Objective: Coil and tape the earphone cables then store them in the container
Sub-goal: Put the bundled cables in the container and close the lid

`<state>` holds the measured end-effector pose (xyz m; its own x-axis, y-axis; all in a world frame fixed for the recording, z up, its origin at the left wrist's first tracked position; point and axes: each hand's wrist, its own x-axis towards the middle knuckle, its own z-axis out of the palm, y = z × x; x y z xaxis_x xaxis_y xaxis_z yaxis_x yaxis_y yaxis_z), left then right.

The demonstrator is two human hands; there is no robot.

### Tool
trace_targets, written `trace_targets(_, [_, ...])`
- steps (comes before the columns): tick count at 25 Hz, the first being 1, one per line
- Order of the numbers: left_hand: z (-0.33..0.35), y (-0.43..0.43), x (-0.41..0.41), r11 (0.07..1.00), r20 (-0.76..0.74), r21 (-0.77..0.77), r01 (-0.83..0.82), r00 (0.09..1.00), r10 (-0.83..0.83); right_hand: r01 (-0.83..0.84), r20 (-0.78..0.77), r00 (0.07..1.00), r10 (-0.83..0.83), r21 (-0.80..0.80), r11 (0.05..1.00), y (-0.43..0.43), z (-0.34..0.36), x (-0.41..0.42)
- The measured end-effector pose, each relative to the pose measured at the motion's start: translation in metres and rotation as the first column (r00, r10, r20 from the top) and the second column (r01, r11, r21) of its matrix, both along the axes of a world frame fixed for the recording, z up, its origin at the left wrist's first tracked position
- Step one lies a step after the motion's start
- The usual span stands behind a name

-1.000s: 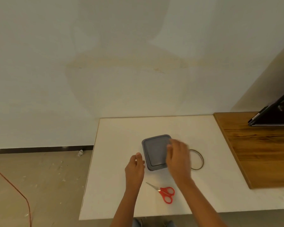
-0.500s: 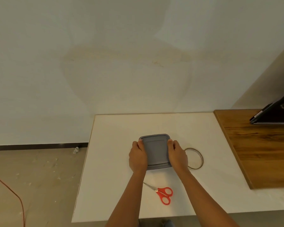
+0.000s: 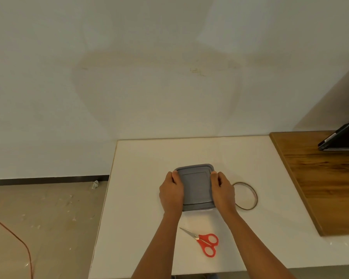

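A square container with a grey lid [image 3: 195, 186] sits in the middle of the white table [image 3: 149, 162]. My left hand [image 3: 171, 193] grips its left side and my right hand [image 3: 223, 193] grips its right side, thumbs on the lid's rim. A roll of clear tape [image 3: 247, 196] lies flat just right of my right hand. Red-handled scissors [image 3: 205, 241] lie near the front edge, between my forearms. No earphone cables are visible; the container's inside is hidden by the lid.
A wooden surface [image 3: 322, 178] adjoins the table on the right, with a dark tilted device [image 3: 340, 139] at its far end. The wall stands behind the table. A red cord [image 3: 18, 240] runs over the floor at the left.
Both hands have moved onto the container's sides and hold it; a second ago the left hand was beside it and the right was passing over it. The view has shifted slightly.
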<state>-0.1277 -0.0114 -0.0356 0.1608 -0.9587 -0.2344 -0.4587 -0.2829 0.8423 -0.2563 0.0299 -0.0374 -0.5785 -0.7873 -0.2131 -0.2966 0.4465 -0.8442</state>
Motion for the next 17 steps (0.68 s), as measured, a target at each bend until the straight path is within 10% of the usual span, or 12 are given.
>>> trace_targets(5, [0.004,-0.002,0.004,0.991,0.017,0.061,0.122,0.992,-0.123,-0.105,0.236,0.970,0.057,0.198,0.975,-0.003,0.015,-0.012])
trace_targets(11, [0.001,-0.007,0.005,0.976,0.030,0.113,0.184,0.982,-0.188,-0.037,-0.052,0.998,0.046,0.155,0.987,0.004,0.013,0.005])
trace_targets(17, [0.007,0.001,0.001,0.995,0.034,0.058,0.082,0.996,-0.084,-0.027,0.074,0.997,0.018,0.132,0.991,0.003,0.020,-0.002])
